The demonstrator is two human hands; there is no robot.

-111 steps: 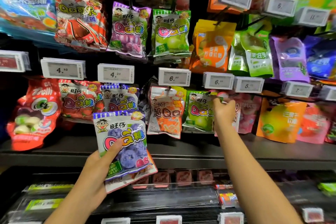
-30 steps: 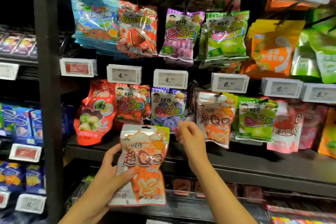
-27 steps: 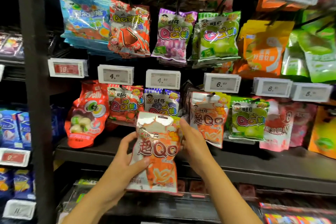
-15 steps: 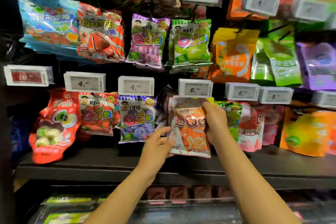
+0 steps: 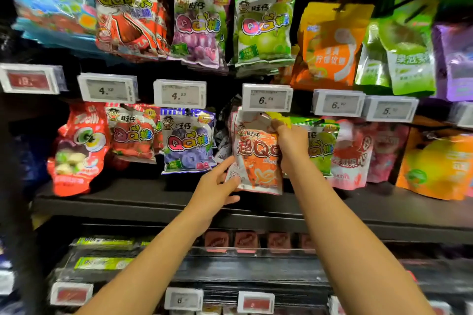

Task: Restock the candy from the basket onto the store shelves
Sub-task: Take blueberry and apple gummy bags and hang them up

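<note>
Fingers of the right hand pinch the top right corner of an orange candy bag, which hangs just under the price tag marked 6. Left of that tag and lower, the left hand touches the bag's bottom left corner, thumb on the front face and fingers loosely curled under the edge; whether they grip it cannot be told. More bags of the same kind sit directly behind the held one. Left of the orange bag hangs a blue bag, and a green bag hangs just to its right, partly behind the right hand. Below the orange bag runs the dark shelf.
</note>
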